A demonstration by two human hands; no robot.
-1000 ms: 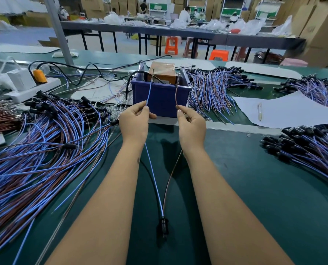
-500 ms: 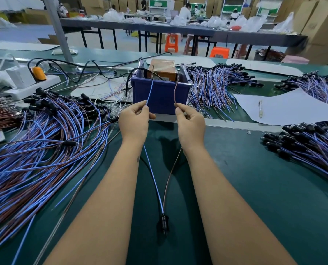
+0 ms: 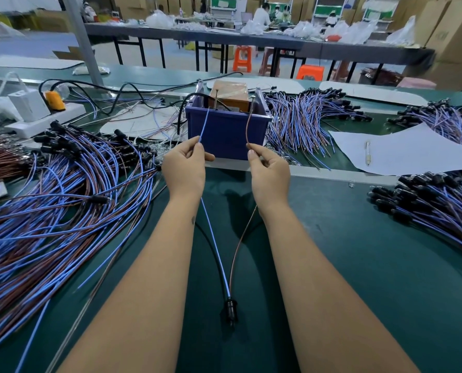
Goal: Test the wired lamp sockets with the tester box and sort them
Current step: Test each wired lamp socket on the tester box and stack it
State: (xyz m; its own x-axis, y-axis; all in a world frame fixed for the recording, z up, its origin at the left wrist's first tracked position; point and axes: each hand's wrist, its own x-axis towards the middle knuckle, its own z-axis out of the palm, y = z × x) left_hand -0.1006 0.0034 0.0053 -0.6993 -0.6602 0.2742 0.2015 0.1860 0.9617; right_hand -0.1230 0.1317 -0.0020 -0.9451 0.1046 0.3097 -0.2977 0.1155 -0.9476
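Evidently the left hand (image 3: pixel 183 170) pinched the blue wire (image 3: pixel 203 125) and the right hand (image 3: pixel 270 173) pinched the brown wire (image 3: pixel 248 124), each between thumb and fingertips a little below the free end. Both leads ran back under the wrists to one black lamp socket (image 3: pixel 231 312) lying on the green bench (image 3: pixel 359 265) between the forearms, nearer the body than the hands.

The leads looked light, thin and limp; they would likely droop or spring aside unless held close to the tips, as they were. The socket seemed small and hard, weighing little, so it would probably drag along the bench if the wires were pulled.

Just beyond the fingertips stood the blue bin (image 3: pixel 226 130), holding a brown tester box (image 3: pixel 231 96). The two wire ends reached up over the bin's near wall towards the box; whether they touched its contacts could not be told.

Left of the left hand spread a large pile of wired sockets (image 3: pixel 63 205); right of the right hand lay another pile (image 3: pixel 437 200), and a third bundle (image 3: pixel 305 122) sat beside the bin.
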